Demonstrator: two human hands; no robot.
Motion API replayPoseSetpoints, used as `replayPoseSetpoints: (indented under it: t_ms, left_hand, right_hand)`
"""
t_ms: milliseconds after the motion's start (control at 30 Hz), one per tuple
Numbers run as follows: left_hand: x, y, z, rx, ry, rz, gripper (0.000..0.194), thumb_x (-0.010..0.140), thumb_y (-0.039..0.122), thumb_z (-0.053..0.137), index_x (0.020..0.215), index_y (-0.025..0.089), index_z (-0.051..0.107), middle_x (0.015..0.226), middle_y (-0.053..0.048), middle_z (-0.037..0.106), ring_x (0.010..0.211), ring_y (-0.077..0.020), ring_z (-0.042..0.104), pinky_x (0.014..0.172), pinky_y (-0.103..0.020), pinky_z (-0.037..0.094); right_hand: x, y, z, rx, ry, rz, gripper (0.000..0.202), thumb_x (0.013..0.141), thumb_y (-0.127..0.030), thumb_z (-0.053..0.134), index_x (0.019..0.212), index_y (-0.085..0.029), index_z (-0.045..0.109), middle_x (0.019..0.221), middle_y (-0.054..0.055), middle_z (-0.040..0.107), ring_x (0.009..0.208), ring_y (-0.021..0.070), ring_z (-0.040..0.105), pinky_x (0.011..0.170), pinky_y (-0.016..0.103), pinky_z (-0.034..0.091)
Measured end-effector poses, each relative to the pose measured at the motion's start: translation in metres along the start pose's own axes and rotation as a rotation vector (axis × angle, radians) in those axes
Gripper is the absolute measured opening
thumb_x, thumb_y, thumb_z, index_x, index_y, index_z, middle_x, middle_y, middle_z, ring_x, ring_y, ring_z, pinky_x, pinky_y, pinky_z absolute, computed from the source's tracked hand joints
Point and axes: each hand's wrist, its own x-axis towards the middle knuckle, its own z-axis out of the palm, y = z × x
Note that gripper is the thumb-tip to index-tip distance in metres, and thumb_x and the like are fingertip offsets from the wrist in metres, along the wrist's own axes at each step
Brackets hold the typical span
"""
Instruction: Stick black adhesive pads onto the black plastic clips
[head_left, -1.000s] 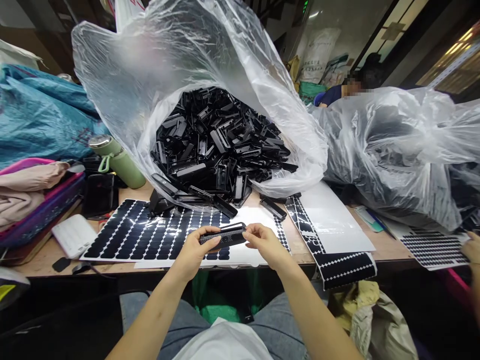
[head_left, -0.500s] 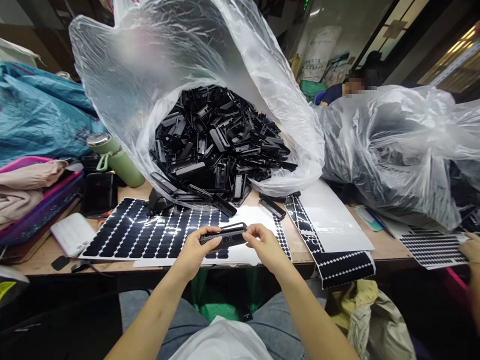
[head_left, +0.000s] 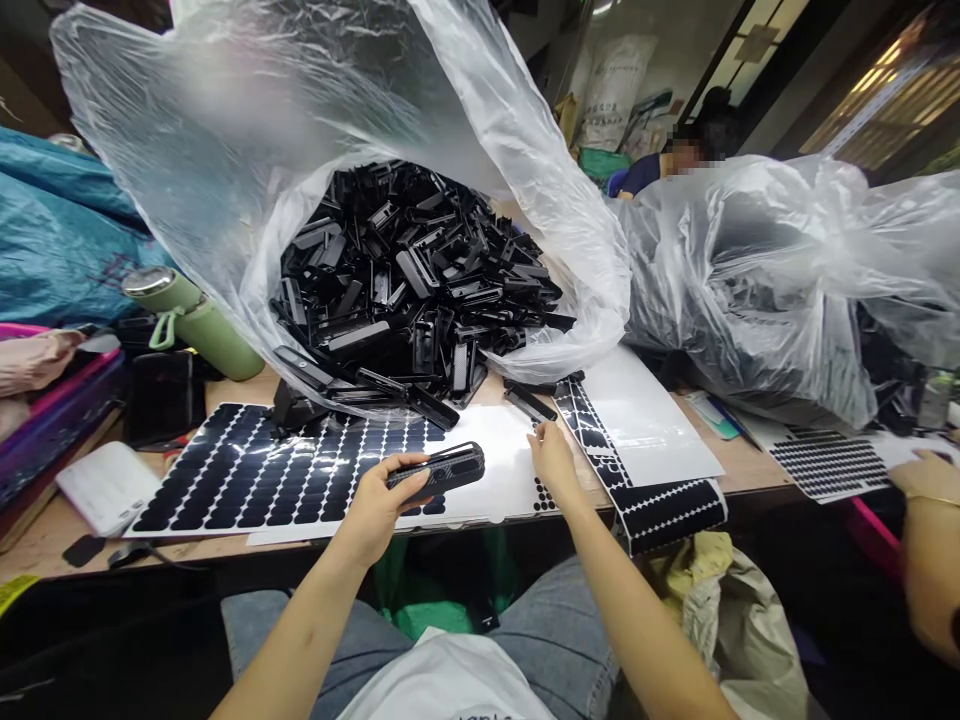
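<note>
My left hand [head_left: 382, 505] grips a black oblong plastic part [head_left: 450, 472] by its left end, thumb on top. A textured strip and a darker rounded patch show on its upper face. To the right, my right hand [head_left: 556, 468] has its fingers bent together over a sheet of small round black stickers [head_left: 543, 495]; whatever is between its fingertips is hidden. Under and beside my left hand lies a white sheet with rows of black oval stickers [head_left: 247, 470]. Just beyond my right hand rests another black plastic part [head_left: 529, 403].
A large clear plastic bag [head_left: 592, 260] full of black parts [head_left: 420, 280] stands open behind the sheets. Another stuffed bag [head_left: 750, 280] is at right, near a co-worker's hand [head_left: 926, 480]. At left are a green flask [head_left: 202, 325] and a white box-like item [head_left: 109, 487].
My right hand has let go of the plastic part and moved right to the round-sticker sheet. My left hand keeps the part. The view has shifted slightly right.
</note>
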Motion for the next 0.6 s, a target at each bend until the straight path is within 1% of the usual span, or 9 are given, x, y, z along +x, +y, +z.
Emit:
replayPoseSetpoints:
  t_ms: [67, 133, 200, 300, 367, 433, 500, 533, 600]
  left_hand:
    - [0.001, 0.000, 0.002, 0.020, 0.005, -0.006, 0.036, 0.061, 0.032, 0.072, 0.091, 0.015, 0.061, 0.090, -0.005, 0.063, 0.082, -0.0184, 0.061, 0.073, -0.032, 0.051]
    - [0.002, -0.002, 0.004, 0.029, 0.000, -0.009, 0.036, 0.061, 0.032, 0.072, 0.090, 0.015, 0.061, 0.090, -0.005, 0.063, 0.082, -0.0186, 0.060, 0.074, -0.033, 0.051]
    - [0.004, -0.004, 0.006, 0.031, -0.007, -0.010, 0.035, 0.061, 0.032, 0.072, 0.090, 0.016, 0.061, 0.090, -0.005, 0.063, 0.083, -0.0188, 0.060, 0.075, -0.033, 0.051]
    - [0.005, -0.006, 0.008, 0.031, -0.007, -0.013, 0.033, 0.061, 0.032, 0.072, 0.088, 0.016, 0.062, 0.089, -0.004, 0.062, 0.085, -0.0194, 0.060, 0.075, -0.034, 0.051]
    - [0.006, -0.006, 0.010, 0.030, -0.008, -0.019, 0.033, 0.060, 0.032, 0.072, 0.087, 0.016, 0.062, 0.088, -0.004, 0.062, 0.084, -0.0194, 0.060, 0.075, -0.034, 0.051]
    - [0.005, -0.004, 0.013, 0.032, -0.008, -0.026, 0.034, 0.059, 0.032, 0.073, 0.088, 0.016, 0.062, 0.089, -0.005, 0.062, 0.083, -0.0193, 0.060, 0.074, -0.035, 0.052]
    - [0.005, -0.003, 0.017, 0.029, -0.001, -0.031, 0.035, 0.059, 0.032, 0.073, 0.087, 0.015, 0.061, 0.089, -0.006, 0.062, 0.082, -0.0194, 0.060, 0.073, -0.035, 0.052]
    - [0.005, -0.002, 0.019, 0.024, 0.003, -0.032, 0.036, 0.058, 0.032, 0.073, 0.087, 0.015, 0.061, 0.089, -0.006, 0.062, 0.080, -0.0193, 0.061, 0.072, -0.035, 0.052]
    - [0.005, -0.002, 0.024, 0.013, 0.006, -0.029, 0.037, 0.058, 0.034, 0.073, 0.087, 0.014, 0.061, 0.088, -0.006, 0.062, 0.077, -0.0189, 0.061, 0.070, -0.036, 0.052]
  right_hand:
    - [0.019, 0.018, -0.002, -0.049, 0.014, 0.029, 0.009, 0.073, -0.017, 0.047, 0.080, -0.015, 0.051, 0.091, 0.014, 0.055, 0.088, 0.0253, 0.053, 0.076, 0.036, 0.036]
    - [0.031, 0.029, -0.002, -0.074, 0.009, 0.039, 0.006, 0.070, -0.014, 0.049, 0.074, -0.015, 0.053, 0.089, 0.015, 0.055, 0.086, 0.0261, 0.053, 0.075, 0.036, 0.035]
    - [0.037, 0.033, -0.001, -0.083, 0.005, 0.044, 0.005, 0.069, -0.013, 0.049, 0.070, -0.015, 0.053, 0.086, 0.015, 0.056, 0.084, 0.0261, 0.053, 0.074, 0.035, 0.035]
    - [0.037, 0.029, -0.003, -0.068, -0.008, 0.049, 0.005, 0.068, -0.014, 0.050, 0.065, -0.015, 0.052, 0.080, 0.014, 0.056, 0.081, 0.0257, 0.053, 0.071, 0.034, 0.035]
    - [0.029, 0.018, -0.009, -0.040, -0.021, 0.040, 0.007, 0.070, -0.016, 0.049, 0.064, -0.016, 0.052, 0.078, 0.012, 0.057, 0.079, 0.0244, 0.053, 0.071, 0.034, 0.035]
    - [0.013, 0.000, -0.014, 0.008, -0.050, 0.006, 0.009, 0.074, -0.022, 0.046, 0.069, -0.017, 0.052, 0.076, 0.008, 0.057, 0.076, 0.0213, 0.053, 0.069, 0.032, 0.036]
    - [-0.011, -0.025, -0.018, 0.115, -0.120, -0.058, 0.014, 0.079, -0.031, 0.044, 0.076, -0.020, 0.053, 0.075, 0.003, 0.057, 0.072, 0.0175, 0.053, 0.067, 0.028, 0.038]
    - [-0.023, -0.038, -0.019, 0.243, -0.197, -0.096, 0.016, 0.079, -0.034, 0.044, 0.077, -0.021, 0.052, 0.075, 0.002, 0.056, 0.070, 0.0166, 0.052, 0.066, 0.028, 0.039]
    - [-0.046, -0.062, -0.018, 0.386, -0.269, -0.191, 0.013, 0.079, -0.032, 0.045, 0.076, -0.021, 0.051, 0.079, 0.001, 0.054, 0.074, 0.0155, 0.051, 0.069, 0.028, 0.040]
